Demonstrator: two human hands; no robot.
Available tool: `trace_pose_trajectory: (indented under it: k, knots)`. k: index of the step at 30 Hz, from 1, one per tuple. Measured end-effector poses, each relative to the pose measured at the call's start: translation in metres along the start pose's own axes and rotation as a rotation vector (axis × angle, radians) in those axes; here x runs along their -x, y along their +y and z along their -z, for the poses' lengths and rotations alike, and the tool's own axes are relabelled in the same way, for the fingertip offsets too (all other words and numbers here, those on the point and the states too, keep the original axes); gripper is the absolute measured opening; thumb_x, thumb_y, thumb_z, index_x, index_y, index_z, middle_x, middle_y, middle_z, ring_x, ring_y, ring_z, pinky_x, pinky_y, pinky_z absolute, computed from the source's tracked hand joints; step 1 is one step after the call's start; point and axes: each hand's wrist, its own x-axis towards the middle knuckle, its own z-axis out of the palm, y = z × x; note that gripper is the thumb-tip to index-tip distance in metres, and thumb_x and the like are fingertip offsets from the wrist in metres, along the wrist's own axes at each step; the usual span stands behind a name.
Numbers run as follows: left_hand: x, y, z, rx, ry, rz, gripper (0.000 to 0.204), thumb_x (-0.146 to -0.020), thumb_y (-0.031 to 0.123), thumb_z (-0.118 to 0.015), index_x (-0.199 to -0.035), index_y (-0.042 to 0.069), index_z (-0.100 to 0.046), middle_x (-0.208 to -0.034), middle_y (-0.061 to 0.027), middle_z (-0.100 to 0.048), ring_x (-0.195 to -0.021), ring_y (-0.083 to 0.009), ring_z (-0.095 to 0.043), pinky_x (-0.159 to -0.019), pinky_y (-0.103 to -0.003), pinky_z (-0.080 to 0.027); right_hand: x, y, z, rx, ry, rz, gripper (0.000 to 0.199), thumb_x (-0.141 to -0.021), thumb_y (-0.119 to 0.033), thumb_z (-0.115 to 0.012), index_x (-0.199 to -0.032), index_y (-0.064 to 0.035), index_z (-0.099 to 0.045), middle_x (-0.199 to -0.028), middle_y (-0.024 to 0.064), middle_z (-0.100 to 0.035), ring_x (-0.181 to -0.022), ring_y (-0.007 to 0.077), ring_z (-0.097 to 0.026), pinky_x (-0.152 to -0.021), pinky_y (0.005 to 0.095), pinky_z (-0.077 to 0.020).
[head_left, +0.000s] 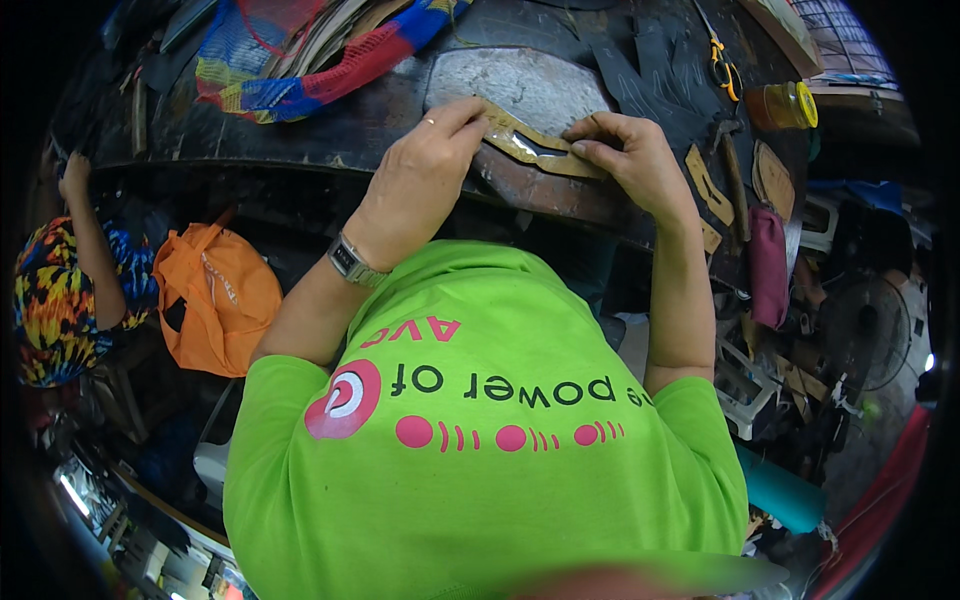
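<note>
Between my two hands is a tan, bent strip (581,166) with a long slot cut through it; it looks like a cardboard pattern piece. My left hand (425,170) pinches its left end, with a watch on that wrist. My right hand (640,160) has its thumb and index finger closed at the right end. The strip is held over the near edge of a pale grey slab (520,75) on the dark worktable. Dark cut sheets with light drawn lines (650,70) lie just beyond my right hand.
Right of my right hand lie a similar tan slotted piece (708,187), a hammer (734,175), yellow-handled scissors (722,72) and a yellow-lidded jar (785,105). A colourful mesh bag (330,85) sits at the back left. Another person's patterned sleeve (60,300) shows beside an orange bag (215,300).
</note>
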Motion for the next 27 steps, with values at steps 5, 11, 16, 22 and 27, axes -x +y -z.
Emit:
trace_pose_trajectory:
  k: [5, 11, 16, 22, 27]
  knots:
    - [0.012, 0.008, 0.008, 0.007, -0.101, -0.084, 0.040, -0.091, 0.010, -0.071, -0.130, 0.003, -0.066, -0.131, -0.0160, -0.064, -0.124, -0.0323, -0.062, -0.100, -0.041, -0.054, 0.000, 0.000, -0.001, -0.036, 0.006, -0.016, 0.019, -0.089, -0.007, -0.074, -0.106, 0.0024, -0.075, -0.083, 0.0120, -0.073, -0.076, 0.0128, -0.066, -0.075, 0.0304, -0.0543]
    - [0.012, 0.012, 0.008, -0.095, -0.155, -0.116, 0.043, -0.093, 0.015, -0.072, -0.134, 0.004, -0.066, -0.136, -0.0176, -0.063, -0.130, -0.0333, -0.060, -0.105, -0.042, -0.052, 0.007, 0.014, 0.008, -0.124, 0.152, -0.051, 0.022, -0.088, -0.010, -0.078, -0.108, 0.0005, -0.075, -0.082, 0.0058, -0.071, -0.077, 0.0092, -0.063, -0.072, 0.0268, -0.0525]
    - [0.010, 0.015, 0.010, -0.112, -0.180, -0.108, 0.043, -0.093, 0.015, -0.072, -0.133, 0.003, -0.065, -0.136, -0.0179, -0.062, -0.130, -0.0334, -0.059, -0.104, -0.042, -0.052, 0.029, 0.016, 0.030, -0.053, 0.333, -0.066, 0.026, -0.088, -0.005, -0.079, -0.113, -0.0021, -0.075, -0.096, -0.0031, -0.069, -0.084, 0.0056, -0.058, -0.077, 0.0218, -0.0477]
    - [0.007, 0.017, 0.009, -0.087, -0.160, -0.085, 0.044, -0.090, 0.014, -0.075, -0.132, 0.007, -0.068, -0.133, -0.0141, -0.064, -0.122, -0.0324, -0.061, -0.101, -0.041, -0.054, 0.048, 0.010, 0.005, -0.015, 0.120, 0.142, 0.043, -0.080, -0.002, -0.083, -0.121, -0.0039, -0.072, -0.120, 0.0049, -0.067, -0.093, 0.0151, -0.064, -0.085, 0.0266, -0.0508]
    - [0.003, 0.012, 0.006, -0.037, -0.083, -0.055, 0.035, -0.087, 0.008, -0.075, -0.123, 0.010, -0.074, -0.123, -0.0107, -0.068, -0.112, -0.0314, -0.064, -0.096, -0.041, -0.054, 0.040, 0.017, -0.003, 0.093, 0.170, 0.209, 0.035, -0.081, -0.002, -0.081, -0.115, -0.0024, -0.073, -0.117, 0.0081, -0.069, -0.103, 0.0229, -0.069, -0.092, 0.0320, -0.0545]
